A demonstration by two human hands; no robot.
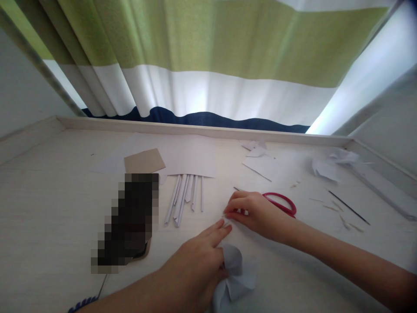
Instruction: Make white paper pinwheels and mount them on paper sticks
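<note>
My left hand (198, 256) is closed around a white paper piece (236, 269), whose curled, petal-like flaps spread out below the fingers. Close against those fingertips, my right hand (249, 213) pinches with thumb and fingers at a small whitish tip. Whether that tip belongs to the same paper is hidden by the fingers. Just behind the right hand lies a pair of scissors (288, 201) with red handles, partly covered by it. Several rolled paper sticks (182, 200) lie beyond my left hand.
White sheets (192, 152) and a brown card (145, 161) lie at the back. A pixelated dark object (130, 217) is at left, near a blue coiled cord (84, 303). Paper scraps (260, 163), crumpled paper (325, 167) and a thin dark stick (348, 206) are at right. A curtain (202, 43) hangs behind.
</note>
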